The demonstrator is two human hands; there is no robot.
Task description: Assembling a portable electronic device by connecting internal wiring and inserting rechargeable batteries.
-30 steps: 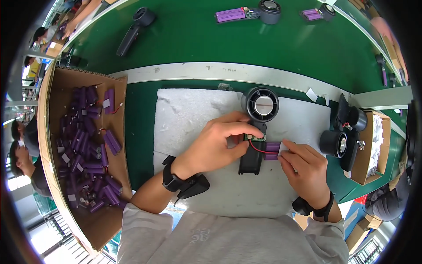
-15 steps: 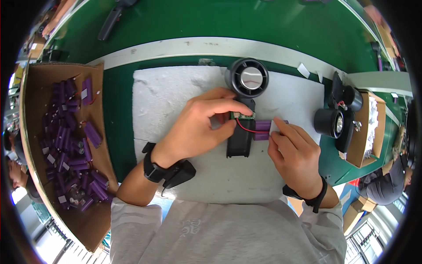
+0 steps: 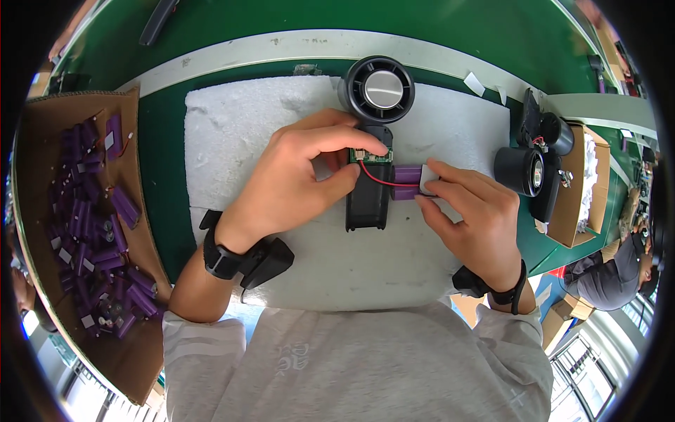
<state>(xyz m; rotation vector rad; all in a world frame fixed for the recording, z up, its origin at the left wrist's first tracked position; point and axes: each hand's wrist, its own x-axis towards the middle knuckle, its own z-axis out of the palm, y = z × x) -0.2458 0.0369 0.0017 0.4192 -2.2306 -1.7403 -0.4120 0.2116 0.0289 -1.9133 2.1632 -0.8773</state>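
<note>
A black handheld fan with a round head and silver centre lies on the white foam sheet. Its open handle points toward me, with a small green circuit board showing at the upper end. My left hand grips the handle's upper part, index fingertip on the board and thumb at the left edge. Right of the handle is a purple battery pack with a white pad on its end. A red wire runs from board to pack. My right hand pinches the pack's pad-covered end between fingers and thumb.
A cardboard box of purple battery packs stands at the left. Fan parts and a smaller carton sit at the right. Under the work lies a foam sheet; a pale rail crosses behind it. A co-worker is at far right.
The whole view has shifted, with things now higher and further left. My right fingers have spread around the pack's end, showing more of the white pad. My left hand keeps its grip.
</note>
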